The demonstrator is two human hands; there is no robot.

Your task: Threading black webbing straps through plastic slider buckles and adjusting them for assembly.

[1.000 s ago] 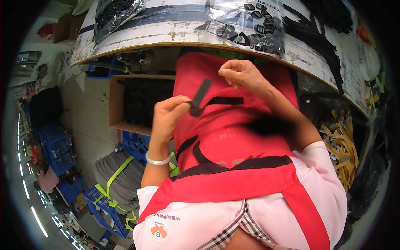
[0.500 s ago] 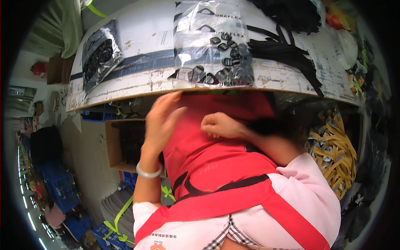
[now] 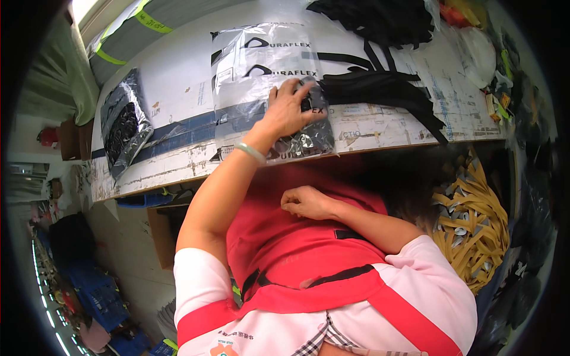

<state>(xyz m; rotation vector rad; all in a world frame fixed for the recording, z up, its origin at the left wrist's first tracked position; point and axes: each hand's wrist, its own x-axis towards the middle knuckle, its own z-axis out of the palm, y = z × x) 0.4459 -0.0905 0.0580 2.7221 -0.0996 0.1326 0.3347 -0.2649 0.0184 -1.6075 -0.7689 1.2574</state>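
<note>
I'd pinch the clear plastic bag (image 3: 234,98), likely slippery, at its near edge; left hand (image 3: 289,111) spread atop, right hand (image 3: 306,203) curled, grip unclear.

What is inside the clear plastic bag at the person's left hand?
Small black pieces show through the lower right of the clear plastic bag. The left hand covers part of the bag; what lies beneath it cannot be seen.

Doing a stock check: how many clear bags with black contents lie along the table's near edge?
2: a narrow bag toward the left end of the table, and a printed bag beneath the left hand, nearer the middle. Others could be hidden underneath.
</note>
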